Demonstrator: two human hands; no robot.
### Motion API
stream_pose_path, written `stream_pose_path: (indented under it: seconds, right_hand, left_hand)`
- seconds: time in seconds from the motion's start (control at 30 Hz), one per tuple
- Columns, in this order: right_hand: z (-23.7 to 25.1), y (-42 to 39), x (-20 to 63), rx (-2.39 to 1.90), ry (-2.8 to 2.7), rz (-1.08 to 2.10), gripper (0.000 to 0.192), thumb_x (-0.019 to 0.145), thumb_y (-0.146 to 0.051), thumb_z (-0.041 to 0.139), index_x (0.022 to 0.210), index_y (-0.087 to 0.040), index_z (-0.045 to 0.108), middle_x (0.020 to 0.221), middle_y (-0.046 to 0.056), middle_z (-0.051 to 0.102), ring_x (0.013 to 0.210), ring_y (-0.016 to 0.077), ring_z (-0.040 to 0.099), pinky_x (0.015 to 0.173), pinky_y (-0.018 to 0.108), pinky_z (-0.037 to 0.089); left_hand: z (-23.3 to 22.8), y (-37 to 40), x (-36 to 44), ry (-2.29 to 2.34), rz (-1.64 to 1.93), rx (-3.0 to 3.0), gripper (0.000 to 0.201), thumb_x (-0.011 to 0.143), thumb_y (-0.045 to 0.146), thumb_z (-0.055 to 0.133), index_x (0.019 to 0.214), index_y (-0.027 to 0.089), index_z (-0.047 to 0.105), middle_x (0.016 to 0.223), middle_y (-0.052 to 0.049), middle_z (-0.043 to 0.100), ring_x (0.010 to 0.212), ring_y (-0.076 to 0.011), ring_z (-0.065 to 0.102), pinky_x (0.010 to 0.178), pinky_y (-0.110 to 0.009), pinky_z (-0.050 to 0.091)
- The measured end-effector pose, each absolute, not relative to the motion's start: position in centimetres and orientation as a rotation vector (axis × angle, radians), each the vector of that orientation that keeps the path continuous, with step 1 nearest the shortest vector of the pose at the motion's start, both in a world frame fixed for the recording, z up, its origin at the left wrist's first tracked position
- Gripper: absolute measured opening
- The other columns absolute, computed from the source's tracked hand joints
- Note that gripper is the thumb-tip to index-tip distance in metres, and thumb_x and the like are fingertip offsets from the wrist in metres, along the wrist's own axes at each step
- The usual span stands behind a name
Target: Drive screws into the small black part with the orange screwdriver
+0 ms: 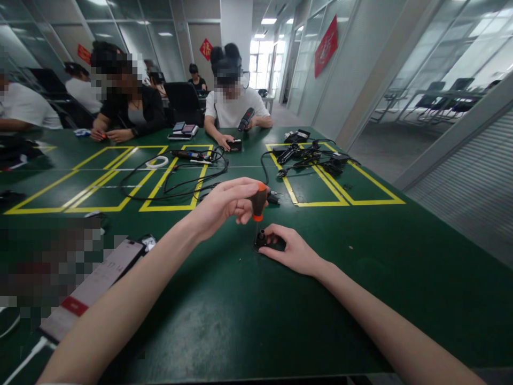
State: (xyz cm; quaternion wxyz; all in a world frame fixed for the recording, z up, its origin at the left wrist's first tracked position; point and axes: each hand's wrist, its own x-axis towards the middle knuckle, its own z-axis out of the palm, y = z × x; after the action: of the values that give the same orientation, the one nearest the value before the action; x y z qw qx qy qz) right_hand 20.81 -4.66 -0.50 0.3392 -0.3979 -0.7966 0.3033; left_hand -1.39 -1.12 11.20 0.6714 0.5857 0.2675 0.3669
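My left hand (236, 200) grips the dark handle, with orange ends, of a screwdriver (258, 206). The screwdriver stands upright, its thin shaft pointing down at a small black part (260, 239) on the green table. Whether the tip sits in a screw is too small to tell. My right hand (290, 248) is closed around the right side of that black part, thumb in front and fingers behind, holding it against the tabletop. Some of the part is hidden by my fingers.
Black cables and adapters (308, 155) lie at the back right. A looped cable with a pen-like tool (188, 155) and a white ring (157, 162) are farther left. A phone (96, 289) lies by my left forearm. Across the table a person (236, 107) holds a power screwdriver (246, 118).
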Motion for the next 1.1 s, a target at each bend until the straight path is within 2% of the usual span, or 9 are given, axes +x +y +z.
stream_pose_path:
  seconds: [0.17,0.33,0.47,0.6,0.67,0.83,0.9,1.0,1.1]
  right_hand:
    - [-0.57,-4.63,20.78,-1.026,-2.080,0.783,0.015,0.092,-0.029,0.077,0.097,-0.020,0.066,0.093,0.003,0.071,0.081,0.0178,0.064,0.075,0.032,0.053]
    - [-0.55,-4.62,20.83,-1.038,-2.079,0.781,0.016,0.091,-0.029,0.077,0.097,-0.020,0.065,0.093,0.003,0.071,0.080,0.0178,0.065,0.075,0.032,0.054]
    - [-0.50,-4.62,20.84,-1.051,-2.084,0.775,0.017,0.091,-0.030,0.078,0.097,-0.020,0.065,0.093,0.003,0.072,0.080,0.0182,0.065,0.075,0.032,0.055]
    - [-0.61,-4.58,20.79,-1.043,-2.081,0.772,0.016,0.091,-0.031,0.077,0.096,-0.021,0.065,0.093,0.003,0.072,0.080,0.0182,0.065,0.076,0.032,0.055]
    - [-0.66,-4.57,20.78,-1.036,-2.079,0.770,0.016,0.091,-0.031,0.077,0.096,-0.021,0.065,0.093,0.003,0.072,0.081,0.0181,0.065,0.076,0.032,0.055]
    - [-0.58,-4.64,20.81,-1.019,-2.073,0.782,0.016,0.092,-0.030,0.077,0.098,-0.021,0.065,0.094,0.003,0.072,0.081,0.0178,0.065,0.077,0.032,0.055]
    - [-0.52,-4.66,20.81,-1.024,-2.072,0.784,0.016,0.091,-0.030,0.077,0.097,-0.021,0.065,0.094,0.003,0.071,0.081,0.0177,0.065,0.076,0.031,0.055]
    - [-0.51,-4.68,20.78,-1.038,-2.071,0.785,0.016,0.091,-0.030,0.077,0.096,-0.021,0.065,0.093,0.003,0.071,0.081,0.0176,0.064,0.076,0.031,0.055]
    - [-0.51,-4.67,20.75,-1.048,-2.066,0.795,0.018,0.091,-0.033,0.077,0.096,-0.021,0.065,0.093,0.003,0.072,0.080,0.0178,0.064,0.077,0.032,0.055]
  left_hand:
    - [11.45,-1.39,-1.45,0.620,0.834,1.377,0.047,0.075,0.052,0.087,0.096,0.011,0.075,0.071,0.002,0.062,0.053,-0.0058,0.049,0.047,-0.019,0.034]
    - [11.79,-1.32,-1.53,0.600,0.782,1.387,0.051,0.080,0.058,0.081,0.095,0.011,0.072,0.081,-0.006,0.074,0.056,-0.0106,0.061,0.050,-0.021,0.046]
    - [11.60,-1.11,-1.51,0.576,0.776,1.355,0.049,0.083,0.059,0.077,0.092,0.012,0.069,0.090,-0.012,0.079,0.056,-0.0122,0.065,0.051,-0.023,0.049]
    - [11.32,-1.16,-1.42,0.577,0.773,1.320,0.052,0.080,0.054,0.083,0.109,0.012,0.073,0.093,-0.009,0.077,0.055,-0.0093,0.060,0.048,-0.021,0.046]
    - [11.33,-1.28,-1.33,0.582,0.782,1.318,0.054,0.078,0.053,0.085,0.111,0.012,0.076,0.088,-0.005,0.073,0.055,-0.0077,0.056,0.046,-0.019,0.041]
    - [11.55,-1.50,-1.16,0.647,0.789,1.376,0.049,0.077,0.056,0.085,0.090,0.010,0.077,0.060,0.003,0.054,0.050,-0.0061,0.045,0.044,-0.018,0.034]
    - [11.63,-1.48,-1.14,0.641,0.796,1.365,0.051,0.077,0.059,0.084,0.090,0.010,0.076,0.065,0.000,0.061,0.051,-0.0067,0.048,0.045,-0.019,0.037]
    - [11.71,-1.34,-1.12,0.613,0.793,1.316,0.053,0.080,0.061,0.079,0.092,0.011,0.073,0.088,-0.008,0.075,0.054,-0.0081,0.055,0.050,-0.021,0.043]
    - [11.74,-1.16,-1.09,0.620,0.762,1.292,0.051,0.082,0.060,0.075,0.092,0.010,0.071,0.089,-0.011,0.077,0.053,-0.0095,0.057,0.051,-0.023,0.045]
